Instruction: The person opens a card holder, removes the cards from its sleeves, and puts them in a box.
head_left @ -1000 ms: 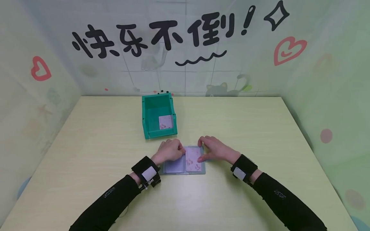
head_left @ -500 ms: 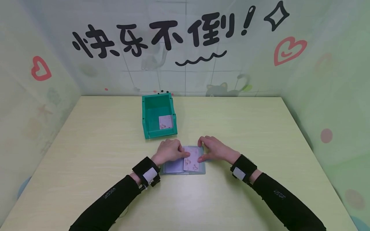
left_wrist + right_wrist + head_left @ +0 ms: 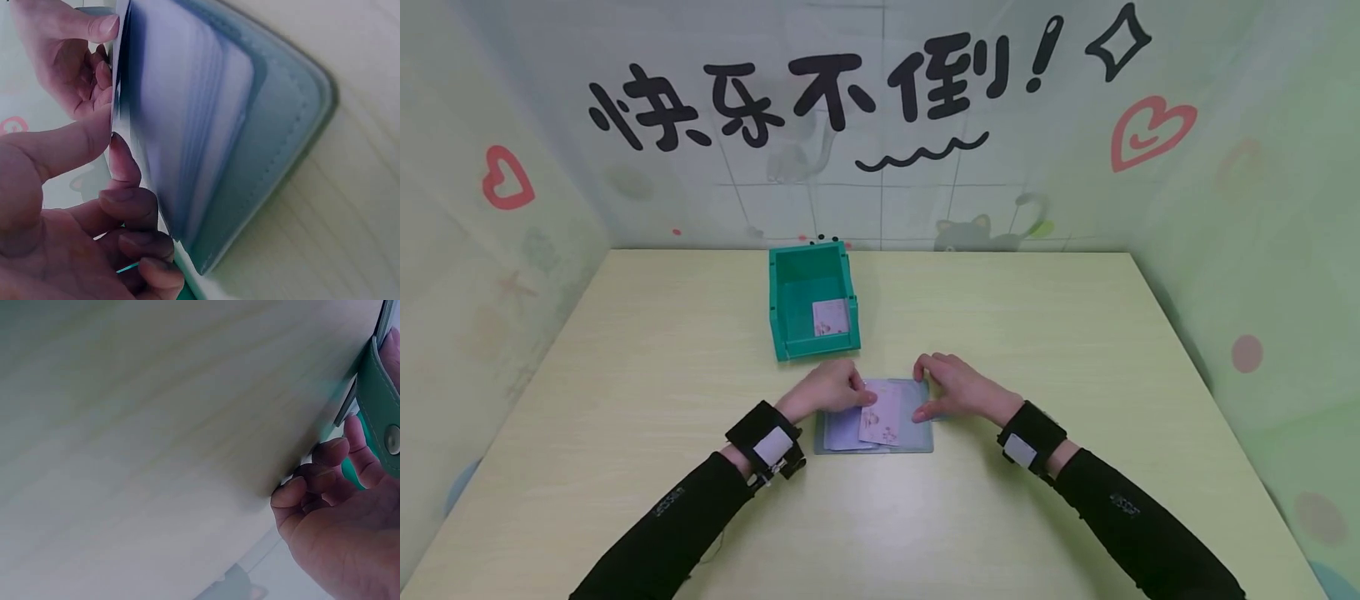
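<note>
A grey-green card holder [image 3: 917, 438] lies spread on the table with pale sleeve pages [image 3: 181, 94] on its left half. My left hand [image 3: 829, 387] pinches a pink flower-printed page [image 3: 882, 421] by its upper left edge, between thumb and index finger. This page stands partly over the left pages; in the left wrist view it is nearly edge-on. My right hand [image 3: 958, 387] grips the holder's right side, thumb on the cover and bent index finger at the top edge. The right wrist view shows its curled fingers beside a strap [image 3: 380, 406] with a metal snap.
Behind the holder stands a teal bin [image 3: 815, 348] with a pink card [image 3: 831, 317] leaning inside its front right corner. The pale wooden table [image 3: 1037, 317] meets printed wall panels at the back and both sides.
My left hand has taken the pink page by its edge and drawn it leftward, baring the holder's right cover. The right hand has stayed in place.
</note>
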### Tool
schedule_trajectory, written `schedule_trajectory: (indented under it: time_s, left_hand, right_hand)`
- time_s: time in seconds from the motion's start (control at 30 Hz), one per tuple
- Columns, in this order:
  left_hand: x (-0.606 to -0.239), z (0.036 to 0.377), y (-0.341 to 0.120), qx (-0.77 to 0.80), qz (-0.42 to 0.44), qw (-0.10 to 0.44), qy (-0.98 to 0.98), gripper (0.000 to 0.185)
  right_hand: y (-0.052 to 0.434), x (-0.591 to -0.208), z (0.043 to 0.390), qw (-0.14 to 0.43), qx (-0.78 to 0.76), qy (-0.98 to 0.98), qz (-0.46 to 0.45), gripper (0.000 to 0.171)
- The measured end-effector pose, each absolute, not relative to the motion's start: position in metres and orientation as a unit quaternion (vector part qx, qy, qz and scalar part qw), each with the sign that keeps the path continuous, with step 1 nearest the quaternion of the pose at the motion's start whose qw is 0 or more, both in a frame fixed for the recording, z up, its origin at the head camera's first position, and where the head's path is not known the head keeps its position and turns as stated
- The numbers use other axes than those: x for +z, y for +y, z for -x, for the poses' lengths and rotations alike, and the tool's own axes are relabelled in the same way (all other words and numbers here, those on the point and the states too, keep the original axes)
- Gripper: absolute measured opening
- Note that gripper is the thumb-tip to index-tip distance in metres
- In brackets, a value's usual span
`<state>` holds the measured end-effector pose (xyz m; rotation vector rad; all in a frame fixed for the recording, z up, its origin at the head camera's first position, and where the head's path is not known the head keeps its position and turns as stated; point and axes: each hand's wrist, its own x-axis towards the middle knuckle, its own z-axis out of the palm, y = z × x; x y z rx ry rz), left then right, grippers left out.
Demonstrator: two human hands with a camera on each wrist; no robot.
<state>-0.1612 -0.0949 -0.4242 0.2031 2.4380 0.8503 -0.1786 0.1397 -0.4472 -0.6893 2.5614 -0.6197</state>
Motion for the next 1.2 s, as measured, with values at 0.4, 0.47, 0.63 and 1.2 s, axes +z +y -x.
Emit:
schedule_trajectory:
  time_s: [0.4, 0.47, 0.63, 1.2]
  left_hand:
    - [-0.417, 0.159, -0.105, 0.376, -0.054, 0.262, 0.887, 0.017]
    - [-0.416, 0.159, -0.107, 0.387, -0.046, 0.262, 0.883, 0.017]
    - [-0.412, 0.162, -0.112, 0.424, -0.031, 0.283, 0.86, 0.027]
    - [-0.406, 0.182, -0.14, 0.561, 0.017, 0.039, 0.827, 0.037]
  right_hand:
    - [0.139, -0.451, 0.179, 0.21, -0.236, 0.919, 0.238, 0.051]
    - [0.14, -0.451, 0.179, 0.209, -0.236, 0.919, 0.237, 0.051]
    - [0.14, -0.45, 0.178, 0.207, -0.235, 0.919, 0.237, 0.051]
    - [0.139, -0.447, 0.179, 0.211, -0.234, 0.917, 0.246, 0.051]
